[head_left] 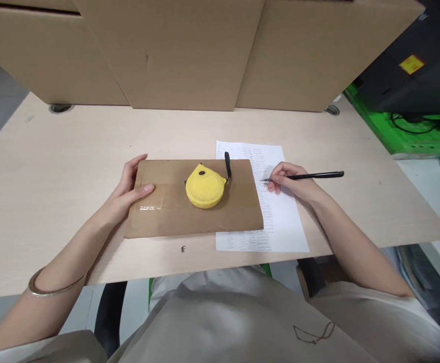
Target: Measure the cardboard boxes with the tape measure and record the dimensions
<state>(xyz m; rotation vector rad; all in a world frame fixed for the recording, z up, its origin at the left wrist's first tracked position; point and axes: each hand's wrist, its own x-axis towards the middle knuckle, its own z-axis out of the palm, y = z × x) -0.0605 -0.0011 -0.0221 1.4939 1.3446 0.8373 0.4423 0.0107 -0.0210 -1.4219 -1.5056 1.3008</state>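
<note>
My left hand (131, 184) grips the left edge of a flat piece of brown cardboard (167, 217), thumb on top and fingers around the side. A yellow rounded pouch (205, 189) with a dark oval spot and a short black strap (228, 165) rests on the cardboard. Under the cardboard's right part lies a white sheet of paper (286, 222) with lines of small text. In my right hand (286, 179) is a black pen (323, 175), held with its tip down at the paper, just right of the cardboard.
Large cardboard boxes (182, 55) stand along the back of the wooden table (53, 166). A small dark mark or bit (183, 248) lies near the front edge. To the right are a dark case (412, 75), a green surface (404, 136) and black cables (431, 123).
</note>
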